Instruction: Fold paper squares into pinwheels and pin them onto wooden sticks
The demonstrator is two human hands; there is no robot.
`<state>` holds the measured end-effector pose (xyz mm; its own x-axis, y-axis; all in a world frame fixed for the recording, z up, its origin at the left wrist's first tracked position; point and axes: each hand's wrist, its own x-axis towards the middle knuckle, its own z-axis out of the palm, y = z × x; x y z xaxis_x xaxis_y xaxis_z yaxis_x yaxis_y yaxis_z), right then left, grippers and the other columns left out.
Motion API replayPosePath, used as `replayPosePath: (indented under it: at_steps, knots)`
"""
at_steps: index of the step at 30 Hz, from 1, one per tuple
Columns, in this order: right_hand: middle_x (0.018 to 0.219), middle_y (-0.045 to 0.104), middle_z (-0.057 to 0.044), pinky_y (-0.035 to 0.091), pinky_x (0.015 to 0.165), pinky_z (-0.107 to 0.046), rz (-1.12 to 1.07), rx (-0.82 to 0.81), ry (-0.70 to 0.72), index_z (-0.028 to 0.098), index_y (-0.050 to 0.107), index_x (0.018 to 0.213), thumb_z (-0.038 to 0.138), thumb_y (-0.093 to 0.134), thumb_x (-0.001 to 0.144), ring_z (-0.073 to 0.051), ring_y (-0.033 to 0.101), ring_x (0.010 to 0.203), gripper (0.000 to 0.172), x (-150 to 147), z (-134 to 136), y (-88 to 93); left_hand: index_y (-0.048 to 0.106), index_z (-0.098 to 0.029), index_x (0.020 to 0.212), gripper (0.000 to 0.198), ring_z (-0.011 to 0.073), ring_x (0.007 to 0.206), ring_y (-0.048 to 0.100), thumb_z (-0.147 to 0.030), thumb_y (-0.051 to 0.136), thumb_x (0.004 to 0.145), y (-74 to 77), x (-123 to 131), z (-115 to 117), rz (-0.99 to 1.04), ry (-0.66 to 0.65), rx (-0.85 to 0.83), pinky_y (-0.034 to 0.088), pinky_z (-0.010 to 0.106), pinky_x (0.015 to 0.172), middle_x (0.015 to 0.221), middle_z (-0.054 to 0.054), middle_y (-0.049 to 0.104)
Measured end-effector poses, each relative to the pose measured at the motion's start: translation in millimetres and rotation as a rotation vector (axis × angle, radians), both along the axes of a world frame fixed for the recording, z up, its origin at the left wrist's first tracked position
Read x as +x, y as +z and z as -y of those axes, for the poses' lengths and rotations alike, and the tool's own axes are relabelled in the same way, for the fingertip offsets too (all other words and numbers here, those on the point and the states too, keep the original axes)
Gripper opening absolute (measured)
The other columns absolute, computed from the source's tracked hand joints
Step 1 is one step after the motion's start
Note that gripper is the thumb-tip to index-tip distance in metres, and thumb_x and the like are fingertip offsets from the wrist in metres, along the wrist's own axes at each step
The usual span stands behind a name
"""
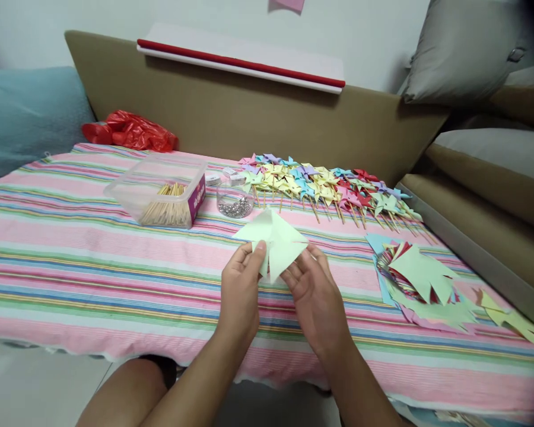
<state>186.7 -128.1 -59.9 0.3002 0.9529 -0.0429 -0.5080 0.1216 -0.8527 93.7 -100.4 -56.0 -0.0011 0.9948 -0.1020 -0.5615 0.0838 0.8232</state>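
Note:
A pale green cut paper square is held up over the striped cloth between both hands. My left hand pinches its lower left flap with thumb and fingers. My right hand grips the lower right side, fingers curled under the paper. To the right lies a pile of cut coloured paper squares. Behind the hands, rows of finished paper pinwheels on sticks are spread out.
A clear plastic box of wooden sticks and a small clear cup of silver pins stand at the back left. A red plastic bag lies by the sofa back. My knee shows below the table edge.

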Motion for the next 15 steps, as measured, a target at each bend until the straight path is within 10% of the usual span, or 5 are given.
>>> replayPosePath:
  at_steps: [4,8,15]
  knots:
    - [0.13,0.064,-0.009,0.049,0.106,-0.049,0.5,0.126,-0.157,0.031,0.037,0.133,0.032,0.065,0.092,-0.023,0.063,0.122,0.05,6.2,6.0,-7.3,0.072,-0.016,0.094,0.03,0.0107,0.07,0.058,-0.039,0.081,0.078,-0.2,-6.6,-6.9,0.038,0.05,-0.034,0.045,0.02,0.064,0.083,0.0,0.068]
    - [0.146,0.048,-0.01,0.043,0.112,-0.052,1.044,0.27,-0.144,0.03,0.06,0.121,0.025,0.066,0.09,-0.027,0.045,0.141,0.031,10.2,9.5,-10.1,0.072,-0.015,0.091,0.027,0.0096,0.068,0.057,-0.037,0.08,0.078,-0.9,-8.2,-5.6,0.037,0.046,-0.024,0.044,0.018,0.062,0.079,0.0,0.067]
    - [0.156,0.039,-0.01,0.039,0.113,-0.055,1.118,0.297,-0.22,0.026,0.075,0.093,0.026,0.069,0.088,-0.031,0.043,0.142,0.007,13.7,5.4,-9.1,0.07,-0.016,0.088,0.022,0.0094,0.067,0.055,-0.035,0.078,0.081,0.1,-7.4,-3.1,0.007,0.032,-0.001,0.045,0.019,0.063,0.077,0.0,0.065]
